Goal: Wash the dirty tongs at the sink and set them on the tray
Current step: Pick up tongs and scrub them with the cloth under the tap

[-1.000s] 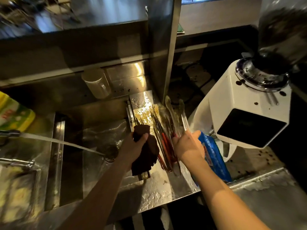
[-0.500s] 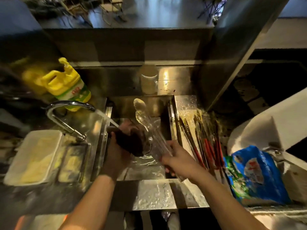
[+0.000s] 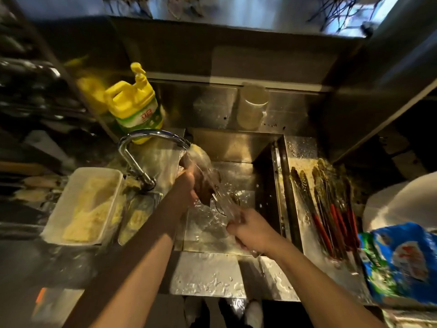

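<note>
1. Over the sink basin [image 3: 238,147], centre frame, both hands work under running water from the chrome faucet [image 3: 151,136].
2. Right hand [image 3: 251,230], at 5 o'clock of the basin, fingers closed around the handle end of the metal tongs [image 3: 212,183]; tongs slant up toward 11 o'clock, tips just under the spout, blurred by water.
3. Left hand [image 3: 186,185] at 9 o'clock of the basin, closed on a dark brown scrub cloth [image 3: 208,188] pressed against the tongs' mid-section.
4. At 3 o'clock, wet steel tray [image 3: 300,245] beside the basin carries a row of other tongs [image 3: 324,209] with red handles, tips toward 12 o'clock.
5. Yellow detergent bottle [image 3: 134,107] at 10 o'clock behind the faucet; pale cup [image 3: 251,106] at 12 o'clock on the back ledge.
6. White container [image 3: 68,209] at 9 o'clock, yellowish contents, unclear what.
7. Blue printed bag [image 3: 402,261] at 4 o'clock, right of the tray.
</note>
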The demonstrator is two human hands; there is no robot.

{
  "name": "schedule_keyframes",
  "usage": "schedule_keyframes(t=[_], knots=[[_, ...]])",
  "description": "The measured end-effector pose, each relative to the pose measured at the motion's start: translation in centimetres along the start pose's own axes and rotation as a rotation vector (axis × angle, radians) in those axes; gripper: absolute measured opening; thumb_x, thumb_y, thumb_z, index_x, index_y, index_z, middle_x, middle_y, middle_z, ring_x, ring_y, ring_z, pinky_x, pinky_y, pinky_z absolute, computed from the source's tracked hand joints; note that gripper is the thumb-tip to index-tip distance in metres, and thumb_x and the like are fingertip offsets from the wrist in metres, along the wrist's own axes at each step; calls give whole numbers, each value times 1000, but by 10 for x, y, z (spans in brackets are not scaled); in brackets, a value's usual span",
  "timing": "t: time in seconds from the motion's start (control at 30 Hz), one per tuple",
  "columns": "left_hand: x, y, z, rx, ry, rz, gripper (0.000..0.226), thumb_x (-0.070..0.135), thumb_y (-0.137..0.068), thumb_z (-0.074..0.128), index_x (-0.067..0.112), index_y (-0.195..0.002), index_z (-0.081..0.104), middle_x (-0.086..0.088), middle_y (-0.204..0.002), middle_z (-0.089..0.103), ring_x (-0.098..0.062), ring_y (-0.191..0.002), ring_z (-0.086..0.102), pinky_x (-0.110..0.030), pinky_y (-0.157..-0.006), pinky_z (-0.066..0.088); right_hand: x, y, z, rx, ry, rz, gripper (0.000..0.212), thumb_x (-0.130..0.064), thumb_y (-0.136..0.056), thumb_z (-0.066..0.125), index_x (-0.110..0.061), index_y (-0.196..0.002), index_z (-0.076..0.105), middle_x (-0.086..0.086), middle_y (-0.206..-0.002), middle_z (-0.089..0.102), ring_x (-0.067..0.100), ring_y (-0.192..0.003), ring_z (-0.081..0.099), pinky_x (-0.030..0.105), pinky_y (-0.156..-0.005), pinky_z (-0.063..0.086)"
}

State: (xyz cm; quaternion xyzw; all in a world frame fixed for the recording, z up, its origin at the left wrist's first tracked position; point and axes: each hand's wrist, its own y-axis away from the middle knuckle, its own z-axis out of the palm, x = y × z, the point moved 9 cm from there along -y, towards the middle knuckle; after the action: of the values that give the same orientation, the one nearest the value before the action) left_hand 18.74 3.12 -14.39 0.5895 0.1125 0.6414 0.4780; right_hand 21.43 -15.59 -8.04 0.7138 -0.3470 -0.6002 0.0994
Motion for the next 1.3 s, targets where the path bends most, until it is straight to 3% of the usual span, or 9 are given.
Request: schedule_keyframes(t=[0.1, 0.2, 0.27, 0.47, 0.57, 0.63, 0.73, 0.87, 1.3], knots=[[-7, -5, 9, 4, -231, -60, 50, 39, -100, 48, 6, -137, 50, -17, -124, 64, -37, -123, 59, -47, -99, 51, -1, -7, 0, 23, 12, 54, 13, -24, -72, 60, -22, -84, 62, -3, -46, 57, 9, -38, 52, 27, -45, 44], [-12, -5, 23, 7, -261, -97, 37, 28, -101, 52, 0, -125, 55, -12, -83, 62, -27, -58, 72, -28, -52, 58, 0, -11, -4, 72, 11, 102, 2, -13, -81, 58, -14, -79, 58, -2, -44, 55, 13, -36, 51, 27, -44, 43], [-12, -12, 24, 42, -251, -154, 37, 33, -96, 60, 1, -115, 62, -16, -82, 66, -27, -54, 69, -28, -37, 53, 0, -10, -5, 86, -19, 119, 10, -9, -83, 57, -14, -76, 54, -3, -42, 53, 12, -34, 49, 25, -42, 41], [-14, -15, 42, -1, -198, -111, 16, 16, -98, 58, 1, -100, 61, -18, -82, 70, -29, -62, 71, -34, -46, 57, -13, -7, -13, 139, -54, 101, 10, -7, -86, 55, -16, -87, 53, 2, -56, 54, 10, -35, 48, 25, -40, 41], [-13, -18, 38, 78, -159, -104, 25, 31, -98, 58, 6, -97, 62, -19, -97, 68, -32, -81, 70, -43, -70, 61, -12, -3, -15, 111, -54, 133, 11, -10, -86, 56, -10, -97, 54, 6, -65, 56, 12, -43, 50, 28, -43, 43], [-14, -13, 45, 58, -163, -96, 32, 31, -97, 59, 1, -108, 63, -21, -98, 69, -33, -79, 70, -40, -61, 61, -11, -2, -17, 120, -67, 149, 16, -9, -87, 56, -7, -104, 55, 7, -69, 55, 12, -45, 50, 27, -43, 43], [-15, -13, 44, 80, -164, -74, 32, 23, -96, 61, 0, -119, 62, -21, -98, 69, -33, -81, 70, -42, -62, 61, -13, 1, -19, 125, -60, 127, 4, -9, -87, 57, -10, -89, 53, 5, -63, 53, 9, -36, 47, 25, -40, 41], [-23, -7, 57, -15, -130, -99, 15, 11, -96, 58, -1, -89, 63, -21, -88, 67, -38, -84, 70, -55, -89, 55, -19, 2, -26, 146, -66, 104, 2, -7, -86, 56, -8, -85, 56, 4, -60, 51, 9, -36, 46, 23, -39, 41], [-16, 2, 64, -67, -113, -69, 22, 14, -101, 48, 3, -110, 64, -19, -105, 68, -33, -93, 69, -55, -98, 51, -22, 8, -34, 131, -42, 99, 6, -13, -89, 59, -7, -89, 58, 5, -62, 55, 13, -41, 50, 25, -41, 43]])
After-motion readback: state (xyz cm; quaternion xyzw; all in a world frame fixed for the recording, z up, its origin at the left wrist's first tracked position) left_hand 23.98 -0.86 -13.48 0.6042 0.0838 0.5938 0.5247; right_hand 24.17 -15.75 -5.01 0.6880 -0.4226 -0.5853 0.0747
